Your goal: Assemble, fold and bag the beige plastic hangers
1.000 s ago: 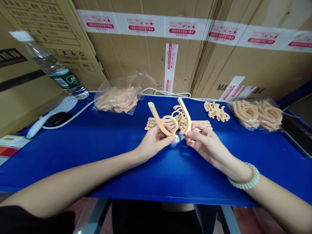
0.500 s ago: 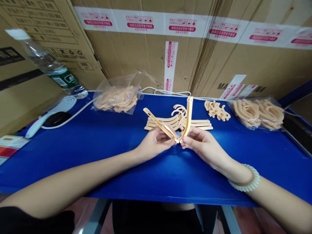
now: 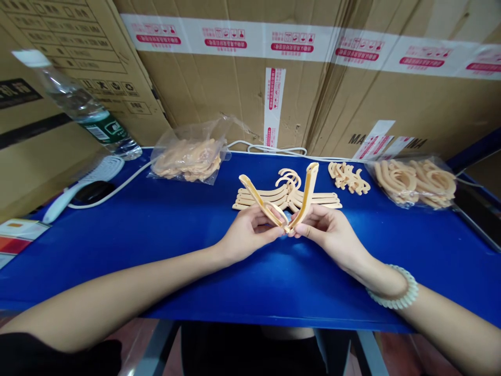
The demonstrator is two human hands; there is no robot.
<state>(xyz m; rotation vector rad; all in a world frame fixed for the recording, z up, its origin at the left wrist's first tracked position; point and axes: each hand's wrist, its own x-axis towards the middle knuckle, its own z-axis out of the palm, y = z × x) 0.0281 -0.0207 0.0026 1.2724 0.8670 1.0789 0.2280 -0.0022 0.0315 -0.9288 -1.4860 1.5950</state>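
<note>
My left hand [image 3: 248, 232] is closed on a beige plastic hanger arm [image 3: 254, 192], which slants up to the left. A curved piece like a hanger hook [image 3: 280, 213] shows beside that arm. Between thumb and fingers, my right hand [image 3: 334, 232] pinches another hanger arm [image 3: 308, 190] that points upward, its hollow side showing. The lower ends of both arms meet at my fingertips in a V; whether they are locked together I cannot tell. Just behind my hands, several beige hangers with hooks [image 3: 266, 196] lie stacked on the blue table [image 3: 250, 284].
Loose hooks [image 3: 348, 177] lie behind on the right, near a bag of curved pieces [image 3: 415, 180]. Back left are a bag of beige parts [image 3: 187, 159], a water bottle [image 3: 99, 122], a hairbrush [image 3: 84, 180] and a white cable [image 3: 117, 190]. Cardboard boxes [image 3: 219, 83] line the back.
The right hanger arm has tilted outward to the right and turned, showing more of its hollow side. The left one has shifted slightly right and down. Both hands keep their grip.
</note>
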